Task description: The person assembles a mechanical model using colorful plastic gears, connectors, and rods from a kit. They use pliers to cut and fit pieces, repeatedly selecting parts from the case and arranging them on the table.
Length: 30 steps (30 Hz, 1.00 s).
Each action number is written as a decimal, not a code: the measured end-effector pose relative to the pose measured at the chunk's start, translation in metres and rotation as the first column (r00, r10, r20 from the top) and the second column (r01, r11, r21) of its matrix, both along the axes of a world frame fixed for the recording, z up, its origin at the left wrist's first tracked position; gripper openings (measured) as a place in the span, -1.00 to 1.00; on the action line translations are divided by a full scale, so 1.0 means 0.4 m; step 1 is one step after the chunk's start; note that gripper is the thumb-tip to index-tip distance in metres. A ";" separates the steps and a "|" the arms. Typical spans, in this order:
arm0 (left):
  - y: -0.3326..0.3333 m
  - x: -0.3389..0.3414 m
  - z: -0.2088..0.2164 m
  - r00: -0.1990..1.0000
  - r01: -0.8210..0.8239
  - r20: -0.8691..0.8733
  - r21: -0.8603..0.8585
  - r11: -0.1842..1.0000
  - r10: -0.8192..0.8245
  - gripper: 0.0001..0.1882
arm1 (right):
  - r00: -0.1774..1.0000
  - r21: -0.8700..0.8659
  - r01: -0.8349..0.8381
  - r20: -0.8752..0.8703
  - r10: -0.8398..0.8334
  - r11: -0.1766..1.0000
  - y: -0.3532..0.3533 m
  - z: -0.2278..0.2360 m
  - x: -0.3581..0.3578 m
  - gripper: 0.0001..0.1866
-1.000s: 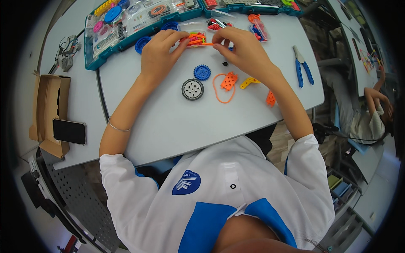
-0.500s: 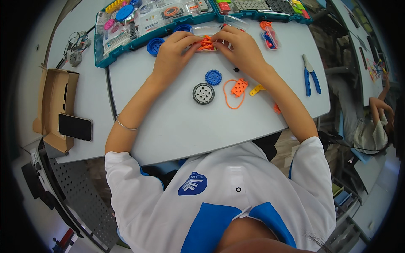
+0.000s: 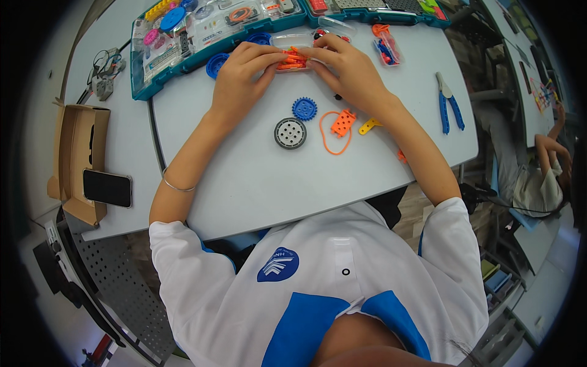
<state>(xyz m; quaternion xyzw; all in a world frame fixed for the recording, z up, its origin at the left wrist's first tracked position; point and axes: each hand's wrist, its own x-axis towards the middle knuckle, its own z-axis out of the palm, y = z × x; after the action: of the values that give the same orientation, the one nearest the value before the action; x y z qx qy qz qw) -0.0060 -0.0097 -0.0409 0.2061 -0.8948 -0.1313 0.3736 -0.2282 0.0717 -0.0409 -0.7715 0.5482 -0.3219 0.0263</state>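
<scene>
Bent fingers point(image 3: 269, 59) at slim orange plastic pieces point(image 3: 293, 61)
Left hand point(image 3: 244, 72) and right hand point(image 3: 353, 72) flank the clear box point(image 3: 287, 42) holding them, at the bench's point(image 3: 244, 189) twelve o'clock; whether either grips, I cannot tell.

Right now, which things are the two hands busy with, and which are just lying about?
Busy with:
- orange pieces, at the fingertips of the left hand and right hand
- open clear box by the fingers

Lying about:
- blue gear
- grey wheel
- yellow piece
- blue-handled pliers
- black phone
</scene>
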 end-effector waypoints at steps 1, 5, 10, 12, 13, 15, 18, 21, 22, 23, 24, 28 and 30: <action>0.002 0.000 0.005 1.000 0.006 0.001 -0.023 1.000 -0.006 -0.75 | 1.000 0.002 0.008 0.003 -0.008 1.000 0.001 0.004 0.001 -0.76; 0.019 -0.002 0.011 0.997 0.010 0.077 -0.026 1.000 -0.008 -0.75 | 1.000 0.027 0.014 -0.008 -0.014 1.000 0.005 0.005 0.005 -0.76; 0.010 -0.006 -0.001 0.998 -0.013 0.055 -0.006 1.000 0.013 -0.74 | 0.998 0.021 0.055 -0.019 -0.055 0.998 -0.018 -0.009 0.007 -0.76; 0.005 -0.006 -0.003 0.999 -0.001 0.051 -0.007 1.000 0.002 -0.73 | 0.998 0.033 0.057 -0.038 -0.055 0.998 -0.021 -0.012 0.008 -0.76; 0.003 -0.006 -0.004 0.999 0.003 0.049 -0.008 1.000 -0.002 -0.73 | 0.997 0.037 0.056 -0.048 -0.054 0.998 -0.023 -0.012 0.007 -0.76; 0.004 -0.006 -0.005 0.999 -0.008 0.047 0.001 1.000 0.008 -0.73 | 0.998 0.014 0.049 -0.046 -0.048 0.999 -0.025 -0.014 0.007 -0.75; 0.002 -0.009 -0.006 0.999 -0.026 0.044 0.007 1.000 0.025 -0.74 | 0.996 0.023 0.064 -0.058 -0.062 0.998 -0.026 -0.014 0.008 -0.75; -0.002 -0.005 -0.004 0.998 -0.042 0.046 0.001 0.999 0.042 -0.74 | 0.996 0.031 0.085 -0.032 -0.084 0.996 -0.026 -0.012 0.013 -0.76; -0.003 -0.005 -0.003 0.998 -0.047 0.044 -0.002 0.999 0.047 -0.74 | 0.996 0.030 0.092 -0.018 -0.091 0.995 -0.026 -0.011 0.012 -0.76; -0.002 -0.004 -0.002 0.998 -0.053 0.042 -0.004 0.999 0.053 -0.74 | 0.999 0.017 0.051 -0.007 -0.051 0.999 -0.024 -0.008 0.011 -0.76; 0.000 -0.003 0.000 0.997 -0.059 0.039 -0.007 0.998 0.059 -0.73 | 1.000 0.004 0.010 0.004 -0.010 1.000 -0.020 -0.005 0.010 -0.77; 0.003 0.000 -0.004 0.994 -0.065 0.085 -0.017 0.998 0.066 -0.70 | 0.999 -0.015 -0.041 -0.025 0.040 0.999 -0.015 -0.011 0.006 -0.79; 0.006 0.001 -0.002 0.993 -0.069 0.094 -0.043 0.997 0.072 -0.68 | 1.000 -0.014 -0.019 0.004 0.019 1.000 -0.017 -0.013 0.001 -0.80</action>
<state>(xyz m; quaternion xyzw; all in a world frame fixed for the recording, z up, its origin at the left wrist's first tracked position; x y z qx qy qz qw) -0.0054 -0.0075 -0.0418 0.2361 -0.9062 -0.0904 0.3390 -0.2277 0.0650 -0.0463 -0.7761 0.5385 -0.3272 0.0252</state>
